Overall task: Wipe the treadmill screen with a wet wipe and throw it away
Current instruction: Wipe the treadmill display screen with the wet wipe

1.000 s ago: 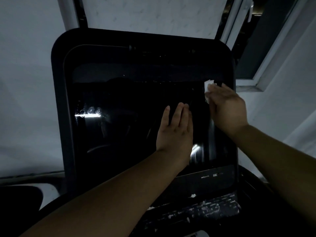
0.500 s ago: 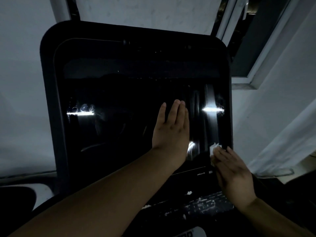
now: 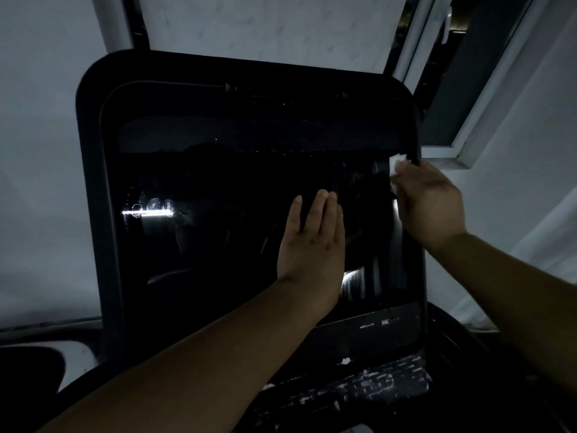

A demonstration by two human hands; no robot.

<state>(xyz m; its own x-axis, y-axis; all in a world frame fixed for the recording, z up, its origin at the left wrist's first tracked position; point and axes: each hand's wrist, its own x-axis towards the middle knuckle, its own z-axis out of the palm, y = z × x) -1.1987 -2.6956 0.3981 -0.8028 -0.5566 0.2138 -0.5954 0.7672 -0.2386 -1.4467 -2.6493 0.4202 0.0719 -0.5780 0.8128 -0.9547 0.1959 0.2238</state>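
The treadmill screen point(image 3: 218, 232) is a large black glossy panel in a dark rounded frame, filling the middle of the head view. My left hand point(image 3: 312, 242) lies flat on the glass right of centre, fingers together and pointing up, holding nothing. My right hand point(image 3: 427, 204) presses a white wet wipe point(image 3: 397, 162) against the screen's upper right edge; only a small corner of the wipe shows above my fingers. Wet streaks shine on the glass below my right hand.
A dark control panel point(image 3: 359, 389) with pale markings sits under the screen. A window frame point(image 3: 487, 98) stands at the upper right, with a pale wall behind. The room is dim, and a dark shape point(image 3: 28, 367) lies at the lower left.
My right hand with the wipe slid down the screen's right edge to the bottom, then came back up to the upper right corner. My left hand stayed flat on the glass.
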